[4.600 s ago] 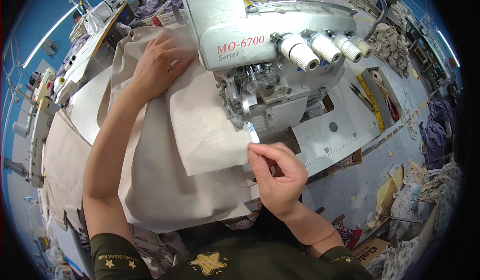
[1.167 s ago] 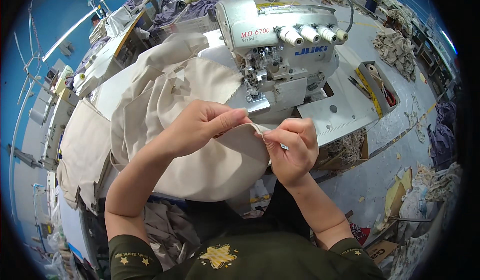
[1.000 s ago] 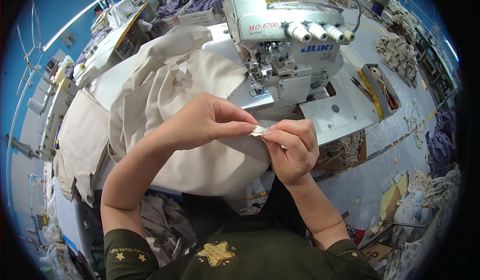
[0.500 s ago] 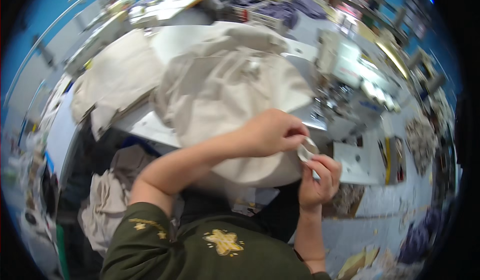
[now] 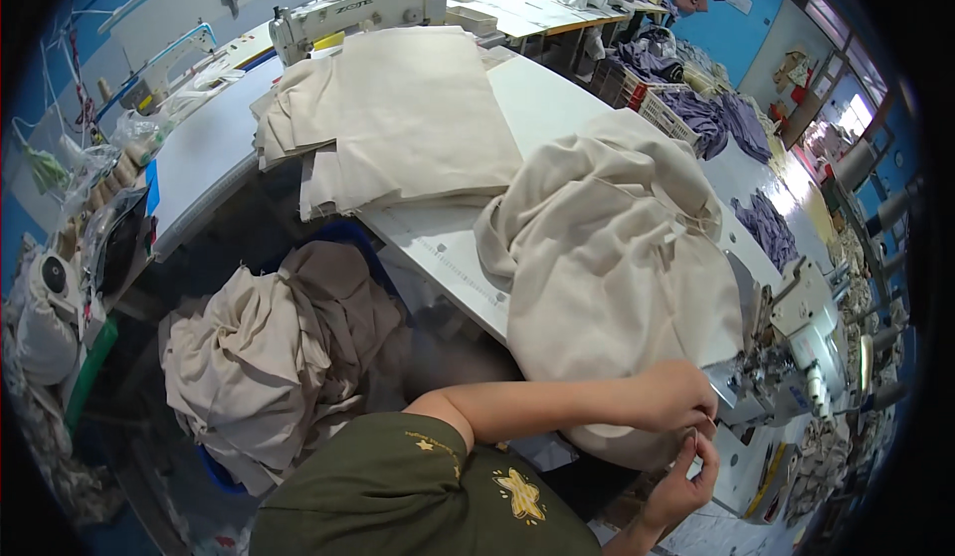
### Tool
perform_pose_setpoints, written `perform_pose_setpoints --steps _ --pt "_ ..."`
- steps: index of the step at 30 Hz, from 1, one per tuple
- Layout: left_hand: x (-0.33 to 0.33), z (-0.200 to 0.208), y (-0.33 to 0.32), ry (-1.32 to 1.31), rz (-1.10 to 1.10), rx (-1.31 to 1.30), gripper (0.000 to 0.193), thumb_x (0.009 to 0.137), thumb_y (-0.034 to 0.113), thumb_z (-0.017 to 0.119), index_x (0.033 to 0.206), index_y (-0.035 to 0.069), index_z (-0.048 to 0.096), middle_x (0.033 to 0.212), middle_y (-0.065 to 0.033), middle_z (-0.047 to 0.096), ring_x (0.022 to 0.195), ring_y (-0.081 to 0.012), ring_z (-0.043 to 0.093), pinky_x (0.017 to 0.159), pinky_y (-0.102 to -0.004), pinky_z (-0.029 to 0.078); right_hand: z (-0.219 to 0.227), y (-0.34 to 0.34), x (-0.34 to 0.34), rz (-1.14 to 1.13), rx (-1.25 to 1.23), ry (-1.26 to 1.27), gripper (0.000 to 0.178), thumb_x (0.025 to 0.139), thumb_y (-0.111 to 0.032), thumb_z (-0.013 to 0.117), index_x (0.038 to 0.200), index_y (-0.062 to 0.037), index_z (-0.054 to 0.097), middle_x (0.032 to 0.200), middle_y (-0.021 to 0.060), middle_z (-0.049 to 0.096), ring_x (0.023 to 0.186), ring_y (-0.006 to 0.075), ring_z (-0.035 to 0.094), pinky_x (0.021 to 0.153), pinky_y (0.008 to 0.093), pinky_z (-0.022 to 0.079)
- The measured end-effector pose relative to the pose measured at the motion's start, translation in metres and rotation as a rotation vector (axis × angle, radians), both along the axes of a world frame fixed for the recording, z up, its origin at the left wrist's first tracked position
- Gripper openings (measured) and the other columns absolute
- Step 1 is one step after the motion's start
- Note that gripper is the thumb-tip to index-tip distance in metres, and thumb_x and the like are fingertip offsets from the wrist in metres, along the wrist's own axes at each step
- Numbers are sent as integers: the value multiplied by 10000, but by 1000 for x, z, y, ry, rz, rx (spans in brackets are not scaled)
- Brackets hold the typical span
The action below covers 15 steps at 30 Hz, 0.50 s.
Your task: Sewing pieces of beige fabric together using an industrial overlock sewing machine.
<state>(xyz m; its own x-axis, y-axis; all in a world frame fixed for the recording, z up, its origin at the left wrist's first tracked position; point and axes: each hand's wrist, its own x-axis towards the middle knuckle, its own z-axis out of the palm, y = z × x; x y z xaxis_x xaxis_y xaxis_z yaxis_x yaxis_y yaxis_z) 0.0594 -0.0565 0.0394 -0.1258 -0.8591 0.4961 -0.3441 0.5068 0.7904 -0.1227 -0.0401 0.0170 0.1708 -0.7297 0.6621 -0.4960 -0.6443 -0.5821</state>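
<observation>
2 hands, left hand [image 5: 678,399] and right hand [image 5: 684,486], fingers bent and close together near the worktop's front edge; can't tell what they're pinching, if anything. Beige cloth [image 5: 607,278] is heaped on the worktop [image 5: 448,245], hanging over that edge beside the sewing machine [image 5: 809,317].

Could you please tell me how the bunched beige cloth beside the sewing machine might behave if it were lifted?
The cloth would probably sag limply, since it lies in soft, rounded folds. Lifting one corner may leave the rest trailing, as it is loosely heaped. It seems unlikely to roll, being spread broadly over the table.
</observation>
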Motion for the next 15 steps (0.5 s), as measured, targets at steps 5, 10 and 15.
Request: perform_pose_setpoints --steps 5,10,15 --pt "1 10 -8 -32 -53 -154 111 804 185 703 869 113 757 832 -108 708 796 -321 673 702 -430 521 43 24 -1 351 32 93 55 837 10 714 883 -6 689 841 103 675 805 220 617 776 310 492" --pt "27 20 -19 5 -70 -100 136 777 215 731 876 129 766 810 -114 709 766 -336 672 674 -426 531 62 8 29 459 359 60 72 793 19 725 836 -38 719 794 91 706 699 197 646 653 311 509" --pt "34 35 -22 -53 -158 -15 122 845 108 734 954 58 758 801 -108 709 682 -244 661 631 -316 510 49 -11 31 147 444 -438 97 880 13 731 976 12 718 878 33 683 726 53 607 633 196 479"
